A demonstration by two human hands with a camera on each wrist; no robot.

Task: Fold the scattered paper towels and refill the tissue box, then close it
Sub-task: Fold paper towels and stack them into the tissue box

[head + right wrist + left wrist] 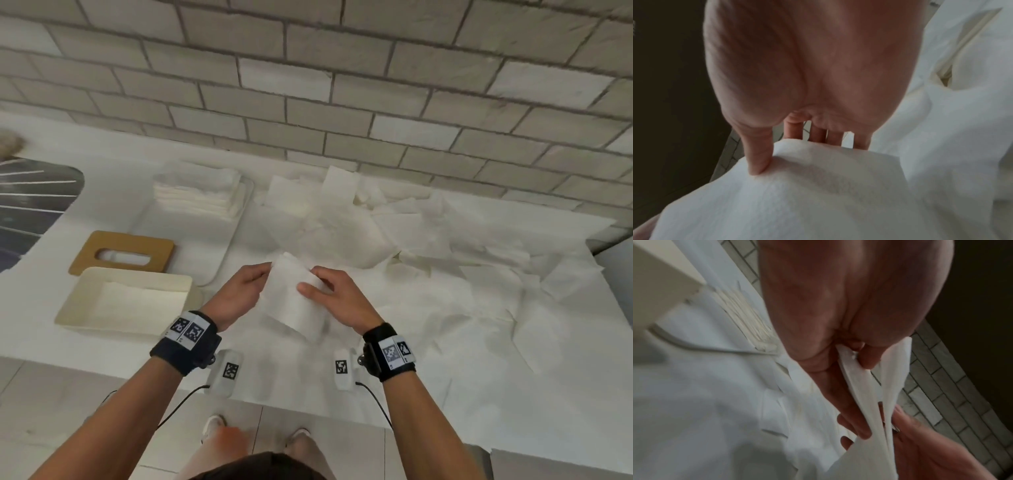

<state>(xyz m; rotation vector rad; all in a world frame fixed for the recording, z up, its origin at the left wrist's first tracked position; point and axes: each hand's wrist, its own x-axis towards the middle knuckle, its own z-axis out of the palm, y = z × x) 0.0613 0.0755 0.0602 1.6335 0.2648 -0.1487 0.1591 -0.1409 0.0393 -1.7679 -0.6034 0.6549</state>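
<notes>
Both hands hold one white paper towel (294, 298) above the table's front middle. My left hand (246, 291) pinches its left edge; in the left wrist view the towel (892, 382) runs doubled between thumb and fingers. My right hand (325, 291) pinches the right side, thumb pressing on top of the towel (818, 186) and fingers behind it. The open cream tissue box (85, 308) stands at the left with a sheet lying inside. Its brown slotted lid (85, 253) lies flat behind it. Several loose towels (428, 246) are scattered to the right.
A stack of folded towels (198, 192) sits on a white tray (222, 253) behind the box. A brick wall (342, 85) bounds the table's far side. A dark patterned surface (30, 205) lies at far left. The table's front edge (102, 373) is near my wrists.
</notes>
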